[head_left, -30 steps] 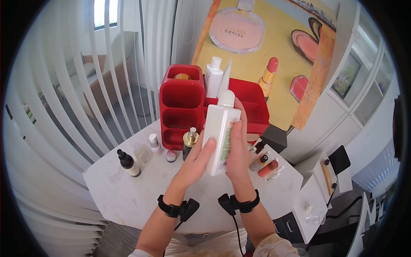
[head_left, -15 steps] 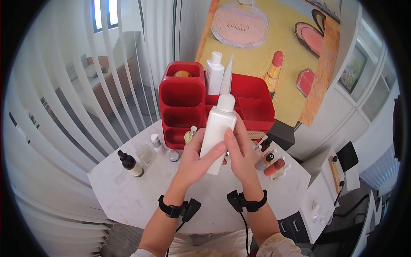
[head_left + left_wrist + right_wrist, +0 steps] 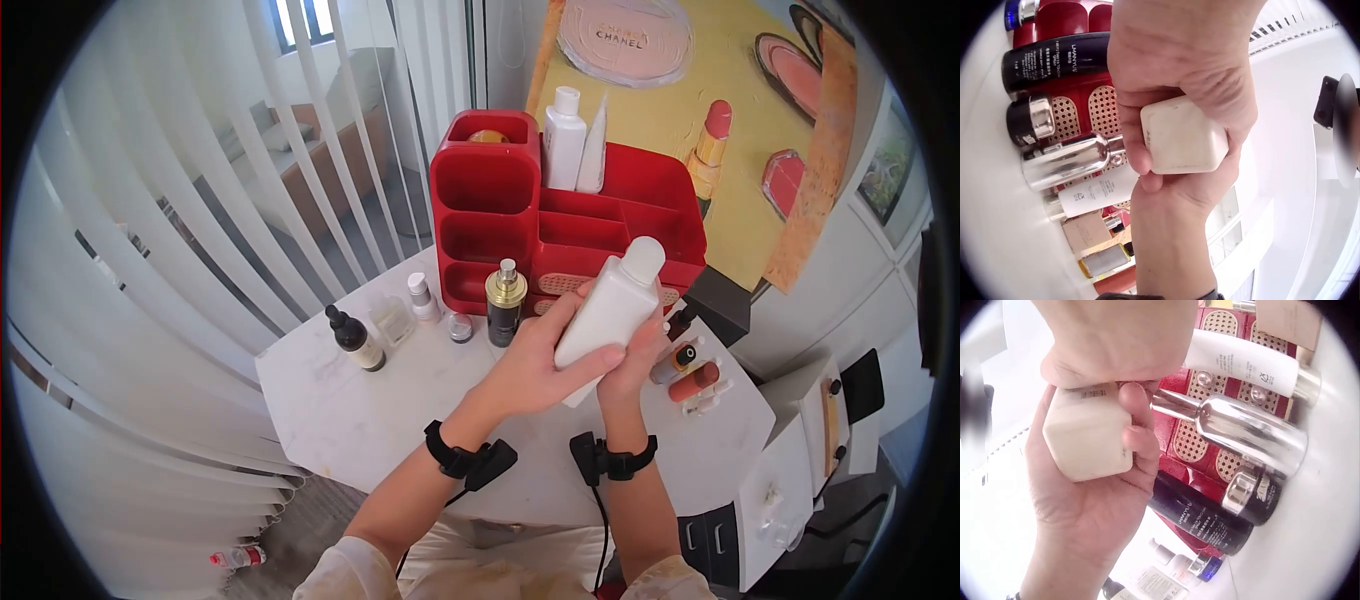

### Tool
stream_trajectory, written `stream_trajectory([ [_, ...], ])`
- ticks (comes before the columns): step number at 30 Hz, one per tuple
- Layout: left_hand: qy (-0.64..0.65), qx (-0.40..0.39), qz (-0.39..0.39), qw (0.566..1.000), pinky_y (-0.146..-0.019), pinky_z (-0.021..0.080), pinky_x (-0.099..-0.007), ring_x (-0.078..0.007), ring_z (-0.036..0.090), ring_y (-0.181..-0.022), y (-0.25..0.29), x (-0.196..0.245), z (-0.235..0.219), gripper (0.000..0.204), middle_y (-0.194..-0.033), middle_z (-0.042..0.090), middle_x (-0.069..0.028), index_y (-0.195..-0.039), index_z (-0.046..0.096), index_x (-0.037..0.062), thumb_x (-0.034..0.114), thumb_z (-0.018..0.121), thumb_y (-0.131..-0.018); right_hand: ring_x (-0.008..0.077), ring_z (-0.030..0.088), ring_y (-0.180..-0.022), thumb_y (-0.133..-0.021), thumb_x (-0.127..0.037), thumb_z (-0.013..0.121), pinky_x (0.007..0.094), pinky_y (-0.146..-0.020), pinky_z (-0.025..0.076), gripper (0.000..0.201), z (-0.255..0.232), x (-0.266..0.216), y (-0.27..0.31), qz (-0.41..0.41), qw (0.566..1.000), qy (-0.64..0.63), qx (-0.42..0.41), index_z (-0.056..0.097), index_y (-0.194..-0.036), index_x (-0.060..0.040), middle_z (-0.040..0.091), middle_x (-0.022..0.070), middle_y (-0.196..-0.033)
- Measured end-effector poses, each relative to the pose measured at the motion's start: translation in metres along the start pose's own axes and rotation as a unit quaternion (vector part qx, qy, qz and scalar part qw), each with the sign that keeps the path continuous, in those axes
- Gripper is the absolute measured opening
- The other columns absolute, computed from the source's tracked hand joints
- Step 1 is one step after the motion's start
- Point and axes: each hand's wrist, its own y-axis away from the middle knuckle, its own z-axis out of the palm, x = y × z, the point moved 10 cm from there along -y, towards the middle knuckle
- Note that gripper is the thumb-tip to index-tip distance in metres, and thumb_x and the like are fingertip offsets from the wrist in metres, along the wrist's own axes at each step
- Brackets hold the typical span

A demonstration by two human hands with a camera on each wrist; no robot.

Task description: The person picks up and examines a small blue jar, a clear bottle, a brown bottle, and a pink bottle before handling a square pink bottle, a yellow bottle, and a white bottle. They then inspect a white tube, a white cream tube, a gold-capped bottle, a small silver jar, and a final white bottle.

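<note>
Both hands hold a white capped bottle (image 3: pixel 612 308) above the marble table, its cap tilted up and to the right. My left hand (image 3: pixel 545 362) grips its left side, thumb across the lower front. On the other side my right hand (image 3: pixel 634 366) wraps round it, partly hidden behind the bottle. The left wrist view shows the bottle's square base (image 3: pixel 1185 139) between my left hand (image 3: pixel 1179 59) and right hand (image 3: pixel 1175 203). In the right wrist view, fingertips of my right hand (image 3: pixel 1124 344) curl over the bottle (image 3: pixel 1088 437), with my left hand (image 3: pixel 1088 519) beneath.
A red organizer (image 3: pixel 487 225) stands at the back, holding a white bottle (image 3: pixel 564 140) and a tube (image 3: pixel 594 155). In front are a gold-topped dark bottle (image 3: pixel 505 312), a small jar (image 3: pixel 460 327) and a dropper bottle (image 3: pixel 356 340). Small cosmetics, including an orange-red tube (image 3: pixel 694 382), stand right.
The bottle has turned so its printed side no longer shows, and it leans further right. Both hands have shifted round it. The head view has swung, moving the table and organizer rightward in the picture.
</note>
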Motion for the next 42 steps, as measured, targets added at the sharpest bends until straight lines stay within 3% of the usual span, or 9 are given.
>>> stream_trajectory([
  [5, 0.038, -0.003, -0.034, 0.999, -0.088, 0.054, -0.0328, -0.0175, 0.066, -0.102, 0.009, -0.007, 0.005, 0.061, -0.125, 0.063, -0.0094, -0.147, 0.046, 0.0014, 0.027, 0.071, -0.097, 0.0192, 0.064, -0.107, -0.110, -0.048, 0.034, 0.0313, -0.091, 0.050, 0.066, 0.003, -0.010, -0.001, -0.006, 1.000, 0.014, 0.002, 0.047, -0.143, 0.0072, 0.065, 0.0159, -0.122],
  [8, 0.093, 0.019, -0.064, 0.993, -0.095, 0.049, -0.0323, -0.0163, 0.062, -0.108, 0.027, -0.003, 0.004, 0.058, -0.116, 0.067, -0.0090, -0.138, 0.052, -0.0011, 0.031, 0.075, -0.095, 0.0206, 0.069, -0.095, -0.111, -0.047, 0.029, 0.0314, -0.084, 0.053, 0.064, 0.007, -0.032, -0.001, -0.064, 0.984, 0.163, -0.006, 0.059, -0.133, 0.0064, 0.072, 0.0134, -0.110],
  [9, 0.061, 0.020, -0.073, 0.995, -0.096, 0.049, -0.0321, -0.0160, 0.062, -0.109, 0.035, 0.000, 0.002, 0.059, -0.116, 0.067, -0.0081, -0.138, 0.053, -0.0007, 0.030, 0.076, -0.094, 0.0214, 0.069, -0.091, -0.112, -0.041, 0.031, 0.0313, -0.081, 0.052, 0.062, 0.009, -0.034, 0.000, -0.082, 0.984, 0.155, -0.017, 0.067, -0.121, 0.0080, 0.074, 0.0127, -0.103],
  [12, -0.007, 0.034, -0.110, 0.993, -0.097, 0.049, -0.0317, -0.0149, 0.062, -0.110, 0.067, 0.005, -0.013, 0.059, -0.118, 0.067, -0.0059, -0.136, 0.055, 0.0005, 0.027, 0.082, -0.090, 0.0169, 0.066, -0.077, -0.111, -0.030, 0.036, 0.0274, -0.070, 0.050, 0.051, 0.016, -0.051, 0.000, -0.149, 0.981, 0.116, -0.032, 0.070, -0.112, 0.0085, 0.072, 0.0120, -0.091],
  [14, -0.018, 0.062, -0.143, 0.988, -0.097, 0.048, -0.0314, -0.0140, 0.062, -0.110, 0.090, 0.001, -0.027, 0.060, -0.119, 0.067, -0.0051, -0.135, 0.058, 0.0009, 0.025, 0.085, -0.087, 0.0143, 0.061, -0.071, -0.112, -0.026, 0.034, 0.0263, -0.065, 0.047, 0.050, 0.012, -0.045, 0.000, -0.122, 0.988, 0.089, -0.025, 0.071, -0.108, 0.0071, 0.071, 0.0102, -0.084],
  [17, -0.074, 0.145, -0.121, 0.979, -0.096, 0.050, -0.0311, -0.0135, 0.065, -0.105, 0.115, 0.002, -0.065, 0.059, -0.115, 0.070, -0.0053, -0.131, 0.061, 0.0015, 0.020, 0.088, -0.082, 0.0107, 0.053, -0.063, -0.112, -0.019, 0.032, 0.0250, -0.059, 0.043, 0.049, 0.006, -0.039, -0.001, -0.102, 0.993, 0.062, 0.007, 0.072, -0.100, 0.0058, 0.068, 0.0065, -0.074],
  [21, -0.133, 0.241, -0.106, 0.955, -0.096, 0.051, -0.0315, -0.0145, 0.067, -0.104, 0.130, 0.007, -0.109, 0.060, -0.114, 0.072, -0.0057, -0.131, 0.063, 0.0015, 0.016, 0.090, -0.079, 0.0107, 0.053, -0.063, -0.113, -0.020, 0.032, 0.0245, -0.059, 0.043, 0.050, 0.000, -0.030, -0.003, -0.085, 0.995, 0.055, 0.022, 0.073, -0.098, 0.0055, 0.068, 0.0067, -0.074],
  [30, -0.178, 0.230, -0.152, 0.945, -0.098, 0.053, -0.0327, -0.0164, 0.067, -0.108, 0.116, -0.017, -0.126, 0.065, -0.119, 0.071, -0.0078, -0.135, 0.059, -0.0013, 0.014, 0.090, -0.079, 0.0107, 0.053, -0.062, -0.112, -0.018, 0.037, 0.0253, -0.058, 0.042, 0.046, -0.003, -0.024, -0.003, -0.065, 0.996, 0.055, 0.029, 0.072, -0.094, 0.0056, 0.067, 0.0066, -0.072],
  [42, -0.242, 0.238, -0.090, 0.936, -0.105, 0.050, -0.0375, -0.0232, 0.065, -0.118, 0.109, -0.004, -0.124, 0.070, -0.125, 0.066, -0.0155, -0.136, 0.052, -0.0043, 0.019, 0.089, -0.081, 0.0114, 0.054, -0.060, -0.109, -0.015, 0.041, 0.0264, -0.058, 0.042, 0.041, -0.005, -0.024, -0.005, -0.064, 0.994, 0.081, 0.041, 0.072, -0.092, 0.0051, 0.065, 0.0063, -0.070],
])
